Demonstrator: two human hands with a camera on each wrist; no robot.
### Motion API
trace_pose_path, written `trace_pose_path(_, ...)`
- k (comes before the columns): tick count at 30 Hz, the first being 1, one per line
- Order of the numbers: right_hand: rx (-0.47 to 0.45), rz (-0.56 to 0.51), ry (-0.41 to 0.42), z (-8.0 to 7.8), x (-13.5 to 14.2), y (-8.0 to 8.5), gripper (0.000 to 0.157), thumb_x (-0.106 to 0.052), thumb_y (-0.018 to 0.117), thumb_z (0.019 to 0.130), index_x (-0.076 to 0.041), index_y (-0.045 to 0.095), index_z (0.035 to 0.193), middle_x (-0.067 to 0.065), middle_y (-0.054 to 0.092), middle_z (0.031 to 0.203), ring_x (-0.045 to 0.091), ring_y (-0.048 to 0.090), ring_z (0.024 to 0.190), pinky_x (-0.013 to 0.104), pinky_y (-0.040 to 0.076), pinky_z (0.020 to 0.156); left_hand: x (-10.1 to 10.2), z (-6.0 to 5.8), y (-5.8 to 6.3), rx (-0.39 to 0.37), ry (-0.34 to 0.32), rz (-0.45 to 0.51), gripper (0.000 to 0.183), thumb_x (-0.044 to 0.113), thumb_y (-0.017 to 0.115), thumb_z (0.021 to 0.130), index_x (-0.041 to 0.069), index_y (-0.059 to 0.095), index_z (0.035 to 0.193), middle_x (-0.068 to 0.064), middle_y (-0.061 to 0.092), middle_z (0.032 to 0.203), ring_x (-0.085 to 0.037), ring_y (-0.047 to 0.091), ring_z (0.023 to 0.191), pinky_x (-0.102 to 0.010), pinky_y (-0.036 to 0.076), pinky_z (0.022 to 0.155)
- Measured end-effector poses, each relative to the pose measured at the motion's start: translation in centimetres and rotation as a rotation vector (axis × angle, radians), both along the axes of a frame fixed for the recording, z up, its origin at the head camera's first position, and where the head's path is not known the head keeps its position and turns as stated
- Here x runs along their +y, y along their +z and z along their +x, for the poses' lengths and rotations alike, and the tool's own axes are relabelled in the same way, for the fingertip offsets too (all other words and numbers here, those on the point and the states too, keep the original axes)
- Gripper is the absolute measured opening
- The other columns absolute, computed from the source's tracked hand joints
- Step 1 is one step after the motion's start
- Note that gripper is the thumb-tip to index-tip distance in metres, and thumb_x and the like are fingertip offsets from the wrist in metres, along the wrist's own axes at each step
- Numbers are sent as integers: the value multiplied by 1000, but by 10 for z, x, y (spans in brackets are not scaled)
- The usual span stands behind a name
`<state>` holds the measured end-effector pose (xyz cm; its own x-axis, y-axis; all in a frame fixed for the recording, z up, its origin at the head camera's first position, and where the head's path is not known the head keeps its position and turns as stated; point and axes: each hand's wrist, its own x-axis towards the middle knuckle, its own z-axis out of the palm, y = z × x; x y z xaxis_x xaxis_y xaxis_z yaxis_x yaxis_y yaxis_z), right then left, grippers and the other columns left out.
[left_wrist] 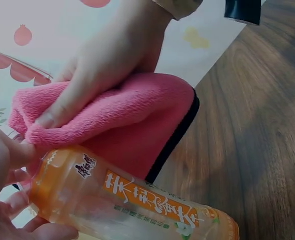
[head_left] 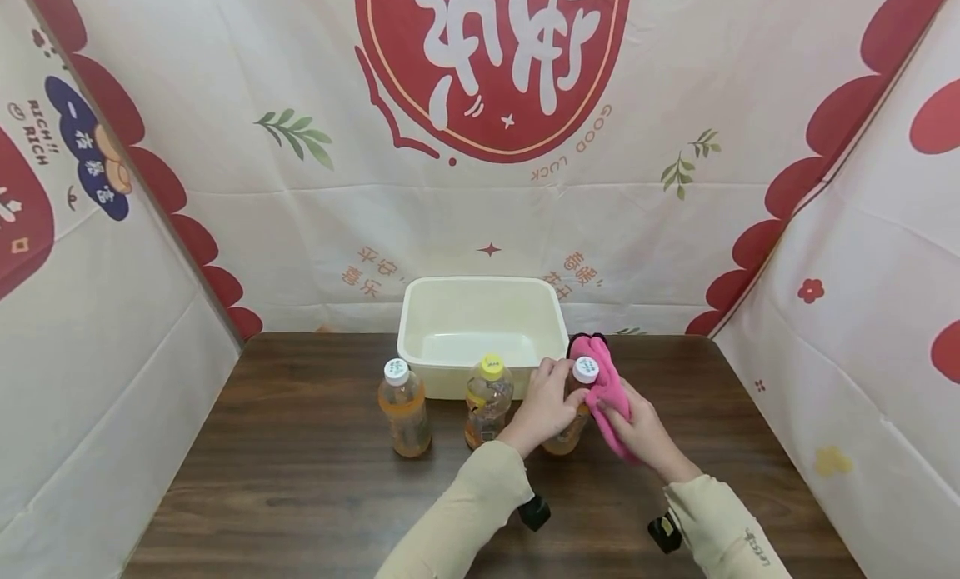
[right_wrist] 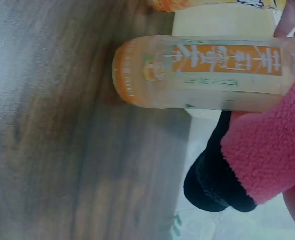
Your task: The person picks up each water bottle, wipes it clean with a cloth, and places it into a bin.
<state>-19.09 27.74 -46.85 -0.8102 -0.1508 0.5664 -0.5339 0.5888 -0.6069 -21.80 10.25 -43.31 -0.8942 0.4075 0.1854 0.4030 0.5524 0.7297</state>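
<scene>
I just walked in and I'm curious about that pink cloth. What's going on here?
A person's left hand holds a bottle near its top, and the right hand grips a pink cloth against it. That bottle has a white cap. To its left, a yellow-capped bottle and another white-capped one stand on the table, with neither hand holding them. A cream tub sits behind.

A person's long, pale cream right sleeve [head_left: 723,521], marked with small dark lettering [head_left: 757,547]. Beside the right sleeve's cuff [head_left: 686,489], a blocky black device [head_left: 660,537] with a yellowish patch [head_left: 667,526]. Left of the right sleeve, a matching left sleeve [head_left: 465,512] and a second black device [head_left: 535,512].
</scene>
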Motion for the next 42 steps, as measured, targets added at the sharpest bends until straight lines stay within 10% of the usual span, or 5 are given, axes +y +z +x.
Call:
trace_pose_path(14, 34, 14, -57, 15, 4, -34, 37, 16, 64, 72, 6, 59, 107, 15, 58, 111, -12, 42, 101, 2, 31, 85, 8, 1, -1, 23, 7, -12, 35, 28, 57, 89, 12, 49, 119, -3, 46, 107, -18, 43, 103, -27, 42, 85)
trace_pose_path(20, -32, 134, -105, 21, 2, -68, 36, 11, 66, 72, 5, 59, 107, 18, 60, 107, 14, 55, 98, 1, 28, 85, 6, 2, -1, 26, -3, 0, 36, 26, 57, 89, 11, 48, 120, -4, 46, 109, -18, 42, 102, -27, 42, 85)
trace_pose_path(29, -265, 373, -85, 23, 6, -89, 45, -3, 65, 80, 11, 51, 120, 32, 45, 126, 43, 43, 118, 52, 36, 93, 6, 1, 0, 3, -10, 8, 36, 28, 56, 89, 13, 47, 120, -3, 45, 109, -17, 41, 104, -27, 43, 84)
trace_pose_path(37, -138, 277, -122, 24, 4, -84, 38, 3, 67, 76, 6, 57, 112, 23, 58, 112, 35, 56, 103, 49, 45, 83, 5, 2, -1, -6, -7, 11, 35, 27, 57, 89, 12, 48, 119, -3, 45, 107, -17, 41, 101, -26, 43, 81)
trace_pose_path(42, -13, 160, -162, 18, 4, -44, 33, 5, 67, 74, 2, 60, 107, 18, 61, 107, 24, 57, 97, 20, 42, 84, 5, 1, -3, 16, 13, -1, 34, 27, 57, 89, 12, 48, 118, -4, 45, 105, -19, 43, 101, -29, 43, 83)
